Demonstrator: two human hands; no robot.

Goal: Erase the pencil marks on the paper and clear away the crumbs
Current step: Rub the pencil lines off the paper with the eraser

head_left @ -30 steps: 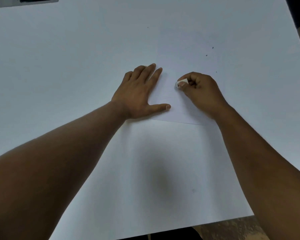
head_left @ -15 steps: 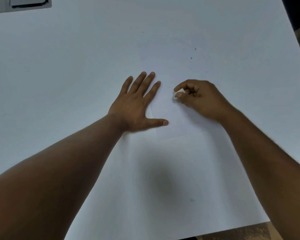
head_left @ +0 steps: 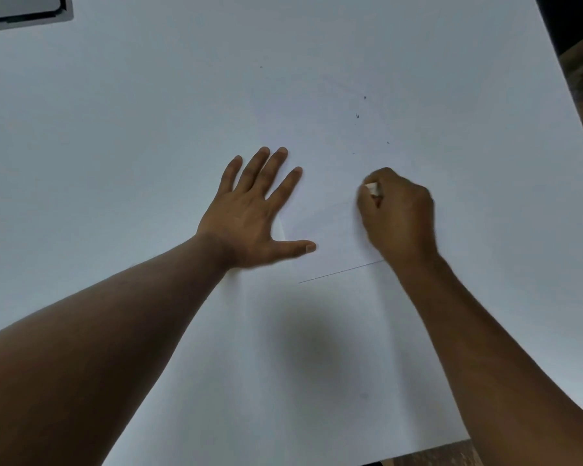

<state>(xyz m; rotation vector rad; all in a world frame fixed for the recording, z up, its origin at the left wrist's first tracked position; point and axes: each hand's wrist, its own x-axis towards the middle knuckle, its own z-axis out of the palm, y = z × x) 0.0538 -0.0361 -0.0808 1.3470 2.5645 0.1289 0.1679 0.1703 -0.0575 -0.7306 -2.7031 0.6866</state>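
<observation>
- Pressing flat with fingers spread, the left hand [head_left: 249, 216] pinned the paper [head_left: 330, 237] near its left edge.
- The right hand [head_left: 398, 213] was curled around a white eraser [head_left: 372, 189], mostly hidden inside the fist.
- Dark crumbs [head_left: 357, 116] lay beyond the right hand.
- Pencil marks beside its thumb were too faint to read.

You will find no readable text here. The paper [head_left: 334, 230] under your hands bears no letters, numbers or signs. The grey object [head_left: 24, 10] at the far left corner shows no legible label.
</observation>
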